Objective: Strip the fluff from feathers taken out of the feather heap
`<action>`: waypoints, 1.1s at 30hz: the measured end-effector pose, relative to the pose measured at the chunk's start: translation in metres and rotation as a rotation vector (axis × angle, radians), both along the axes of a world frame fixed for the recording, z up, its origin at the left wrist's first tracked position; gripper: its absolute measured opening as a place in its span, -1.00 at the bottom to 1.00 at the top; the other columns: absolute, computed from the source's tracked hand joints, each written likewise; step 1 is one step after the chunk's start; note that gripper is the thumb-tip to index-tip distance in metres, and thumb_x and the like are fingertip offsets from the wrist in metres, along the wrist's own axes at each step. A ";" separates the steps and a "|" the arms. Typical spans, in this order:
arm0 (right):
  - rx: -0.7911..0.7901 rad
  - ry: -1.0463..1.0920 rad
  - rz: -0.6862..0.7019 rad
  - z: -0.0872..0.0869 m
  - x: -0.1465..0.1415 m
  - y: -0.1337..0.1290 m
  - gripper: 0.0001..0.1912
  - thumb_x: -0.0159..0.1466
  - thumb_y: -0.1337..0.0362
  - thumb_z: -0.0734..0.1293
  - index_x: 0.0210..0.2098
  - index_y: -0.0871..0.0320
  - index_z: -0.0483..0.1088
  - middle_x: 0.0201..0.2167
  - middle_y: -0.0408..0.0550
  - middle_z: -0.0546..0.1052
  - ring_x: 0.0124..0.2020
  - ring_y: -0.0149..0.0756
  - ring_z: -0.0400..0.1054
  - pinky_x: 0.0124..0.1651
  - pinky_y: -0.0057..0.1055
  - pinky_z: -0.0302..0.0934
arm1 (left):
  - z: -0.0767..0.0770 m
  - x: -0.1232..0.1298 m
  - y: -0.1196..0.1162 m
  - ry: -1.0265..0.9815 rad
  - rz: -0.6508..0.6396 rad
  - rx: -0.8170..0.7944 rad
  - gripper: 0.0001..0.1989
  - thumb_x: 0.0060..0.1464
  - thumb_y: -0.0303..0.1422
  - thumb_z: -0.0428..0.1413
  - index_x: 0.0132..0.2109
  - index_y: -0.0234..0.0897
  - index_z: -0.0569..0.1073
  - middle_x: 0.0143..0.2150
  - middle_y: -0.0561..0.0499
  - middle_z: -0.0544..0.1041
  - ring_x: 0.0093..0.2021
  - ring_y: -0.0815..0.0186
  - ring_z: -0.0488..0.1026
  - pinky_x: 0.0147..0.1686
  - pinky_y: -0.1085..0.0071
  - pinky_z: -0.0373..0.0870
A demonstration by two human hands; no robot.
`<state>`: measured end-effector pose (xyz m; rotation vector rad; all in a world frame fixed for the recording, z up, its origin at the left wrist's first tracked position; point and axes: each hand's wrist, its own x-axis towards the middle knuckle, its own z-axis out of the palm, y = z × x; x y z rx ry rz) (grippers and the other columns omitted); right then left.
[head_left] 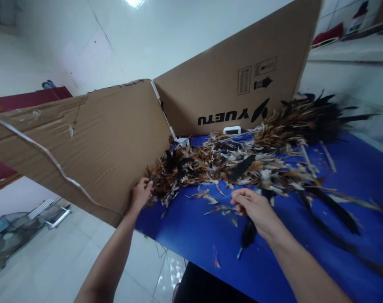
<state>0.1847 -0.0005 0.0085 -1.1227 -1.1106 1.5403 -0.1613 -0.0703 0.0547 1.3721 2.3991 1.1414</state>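
A long heap of loose brown, white and black feathers [204,164] lies across the blue tabletop [191,227]. My left hand [142,193] is at the heap's left end, by the cardboard, its thumb and fingers closed on feathers there. My right hand [249,206] hovers in front of the middle of the heap, fingers curled and pinched together; what they hold, if anything, is hidden. Just below it is a black feather [248,233] with a pale quill, and I cannot tell whether it touches the hand. Small loose feathers [224,209] lie between my hands.
Cardboard panels [131,122] wall in the table's left and back. A thick bundle of dark feathers [311,118] rests at the back right, near a small white-framed object [232,130]. Long dark feathers [336,210] lie at right. A fan [11,240] is on the floor at left.
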 end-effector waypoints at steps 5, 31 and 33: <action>0.031 -0.027 -0.018 -0.003 0.001 0.002 -0.80 -0.06 0.20 0.37 -0.51 0.18 0.34 -0.66 -0.16 0.42 -0.70 -0.50 0.18 -0.68 -0.55 0.07 | -0.007 -0.024 -0.031 0.321 0.107 -0.098 -0.83 0.08 -0.35 -0.01 -0.23 -0.27 0.44 -0.45 -0.04 0.53 -0.46 0.31 0.45 -0.44 0.48 0.26; 0.091 -0.067 -0.133 0.009 0.010 0.003 -0.83 -0.04 0.21 0.34 -0.52 0.17 0.32 -0.65 -0.16 0.41 -0.69 -0.50 0.19 -0.67 -0.56 0.07 | -0.055 0.162 -0.046 0.515 -0.823 -0.212 -0.19 0.03 0.02 -0.01 0.32 -0.12 -0.14 0.37 -0.16 -0.30 0.33 -0.10 -0.37 0.18 -0.18 -0.20; 0.088 -0.063 -0.137 0.010 0.010 0.003 -0.84 -0.04 0.22 0.34 -0.52 0.17 0.32 -0.66 -0.17 0.41 -0.70 -0.50 0.18 -0.67 -0.56 0.07 | -0.059 0.163 -0.029 0.496 -0.768 -0.217 -0.17 0.02 0.04 -0.01 0.33 -0.15 -0.14 0.37 -0.18 -0.28 0.33 -0.10 -0.37 0.19 -0.17 -0.21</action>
